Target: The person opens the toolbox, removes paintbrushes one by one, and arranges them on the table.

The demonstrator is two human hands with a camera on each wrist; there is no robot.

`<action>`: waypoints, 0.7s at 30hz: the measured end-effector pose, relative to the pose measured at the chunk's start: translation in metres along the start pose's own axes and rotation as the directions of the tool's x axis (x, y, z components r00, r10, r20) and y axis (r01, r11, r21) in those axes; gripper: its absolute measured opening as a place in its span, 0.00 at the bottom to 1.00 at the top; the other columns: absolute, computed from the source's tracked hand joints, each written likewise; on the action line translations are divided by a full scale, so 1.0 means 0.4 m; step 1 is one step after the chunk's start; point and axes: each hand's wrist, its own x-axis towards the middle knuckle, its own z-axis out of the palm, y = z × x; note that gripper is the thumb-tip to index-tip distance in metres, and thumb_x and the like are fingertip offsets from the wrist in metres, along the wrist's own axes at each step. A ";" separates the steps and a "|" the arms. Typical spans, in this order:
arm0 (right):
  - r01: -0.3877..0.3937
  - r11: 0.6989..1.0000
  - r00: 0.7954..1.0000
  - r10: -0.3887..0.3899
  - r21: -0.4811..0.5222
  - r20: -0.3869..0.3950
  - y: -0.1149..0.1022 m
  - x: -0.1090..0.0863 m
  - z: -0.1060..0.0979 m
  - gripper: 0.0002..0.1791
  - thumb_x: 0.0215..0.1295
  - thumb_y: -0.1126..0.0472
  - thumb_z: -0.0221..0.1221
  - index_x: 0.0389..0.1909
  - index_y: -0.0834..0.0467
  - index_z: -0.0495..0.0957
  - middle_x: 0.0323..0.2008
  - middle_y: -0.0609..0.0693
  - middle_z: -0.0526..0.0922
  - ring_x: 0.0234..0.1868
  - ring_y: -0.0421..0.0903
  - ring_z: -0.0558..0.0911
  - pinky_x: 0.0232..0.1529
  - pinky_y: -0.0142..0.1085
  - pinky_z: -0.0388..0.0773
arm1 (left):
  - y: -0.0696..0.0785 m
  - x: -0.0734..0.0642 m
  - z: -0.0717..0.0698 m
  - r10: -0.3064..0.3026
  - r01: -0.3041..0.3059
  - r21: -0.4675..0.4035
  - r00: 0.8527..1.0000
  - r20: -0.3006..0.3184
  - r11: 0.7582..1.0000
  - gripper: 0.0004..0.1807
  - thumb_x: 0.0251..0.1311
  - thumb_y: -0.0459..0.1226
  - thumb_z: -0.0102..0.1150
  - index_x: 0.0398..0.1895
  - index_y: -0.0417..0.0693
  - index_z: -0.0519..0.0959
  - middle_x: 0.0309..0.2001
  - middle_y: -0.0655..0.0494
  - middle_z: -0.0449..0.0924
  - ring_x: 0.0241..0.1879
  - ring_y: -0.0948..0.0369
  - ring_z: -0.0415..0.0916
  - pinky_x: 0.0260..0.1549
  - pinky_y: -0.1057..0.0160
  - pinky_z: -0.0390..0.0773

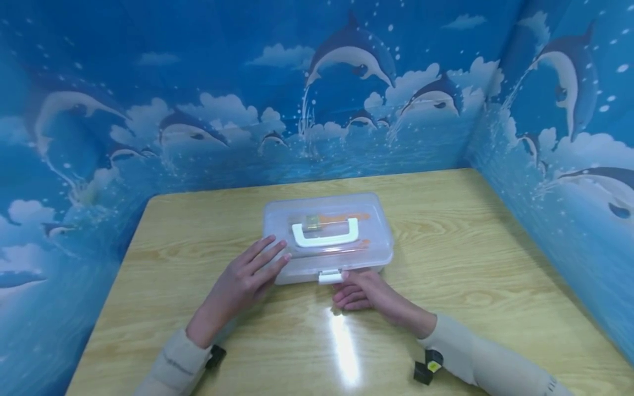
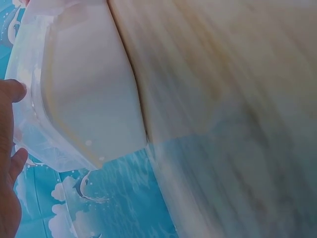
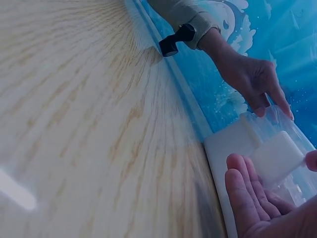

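Note:
A clear plastic storage box [image 1: 327, 269] with a translucent lid, folded white handle [image 1: 325, 240] and white front latch [image 1: 330, 276] sits on the table. Through the lid show a flat brush with an orange handle [image 1: 342, 219] and a thin orange-tipped brush [image 1: 346, 249]. My left hand [image 1: 247, 278] rests with spread fingers on the lid's front left corner. At the front, my right hand [image 1: 364, 291] has its thumb at the latch's right end. In the right wrist view, its other fingers [image 3: 242, 193] are bent beside the latch, on the side opposite the thumb.
The pale wood-grain table [image 1: 198, 242] reaches to a blue dolphin-print backdrop [image 1: 238, 110] at the back and sides. A bright light reflection [image 1: 344, 346] lies on the tabletop in front of the box. Small black devices [image 1: 426, 367] are worn at both wrists.

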 end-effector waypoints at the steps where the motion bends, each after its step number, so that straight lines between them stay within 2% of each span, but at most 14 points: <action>1: 0.005 1.000 1.000 -0.005 -0.004 0.003 -0.001 -0.001 0.000 0.35 0.77 0.45 0.51 0.57 0.78 0.73 0.42 0.62 0.87 0.41 0.49 0.88 0.52 0.42 0.88 | 0.000 0.000 0.000 0.000 0.000 -0.002 1.000 -0.003 1.000 0.24 0.81 0.43 0.35 0.66 0.44 0.77 0.68 0.43 0.75 0.68 0.42 0.71 0.70 0.48 0.72; 8: 0.057 0.997 0.998 -0.056 -0.044 0.016 -0.011 -0.007 -0.002 0.32 0.78 0.49 0.50 0.57 0.79 0.72 0.43 0.66 0.86 0.43 0.53 0.88 0.53 0.44 0.87 | -0.001 0.002 -0.003 0.002 -0.003 -0.007 1.000 -0.008 1.000 0.24 0.81 0.43 0.36 0.66 0.43 0.77 0.68 0.43 0.75 0.68 0.42 0.71 0.69 0.48 0.73; 15: 0.113 0.983 0.993 -0.110 -0.148 0.029 -0.011 -0.011 -0.006 0.26 0.78 0.55 0.51 0.54 0.79 0.75 0.46 0.69 0.85 0.47 0.61 0.87 0.54 0.44 0.86 | -0.004 0.004 -0.006 0.011 -0.011 0.010 1.000 0.015 1.000 0.24 0.81 0.43 0.36 0.68 0.43 0.76 0.69 0.43 0.74 0.68 0.42 0.71 0.69 0.48 0.73; 18: 0.134 0.978 0.990 -0.126 -0.157 0.058 -0.009 -0.011 -0.009 0.25 0.78 0.57 0.51 0.57 0.78 0.74 0.48 0.72 0.83 0.49 0.63 0.86 0.56 0.45 0.86 | -0.003 0.001 -0.007 0.008 -0.008 0.010 1.000 0.030 1.000 0.20 0.76 0.38 0.52 0.68 0.44 0.76 0.69 0.43 0.74 0.68 0.43 0.70 0.69 0.47 0.73; 21: 0.161 0.974 0.984 -0.147 -0.160 0.098 -0.005 -0.011 -0.013 0.25 0.77 0.58 0.53 0.61 0.77 0.72 0.51 0.74 0.82 0.52 0.66 0.84 0.57 0.45 0.85 | -0.001 -0.003 -0.008 0.003 -0.004 0.011 0.999 0.038 1.000 0.28 0.62 0.34 0.67 0.67 0.45 0.76 0.69 0.44 0.74 0.68 0.43 0.71 0.67 0.46 0.74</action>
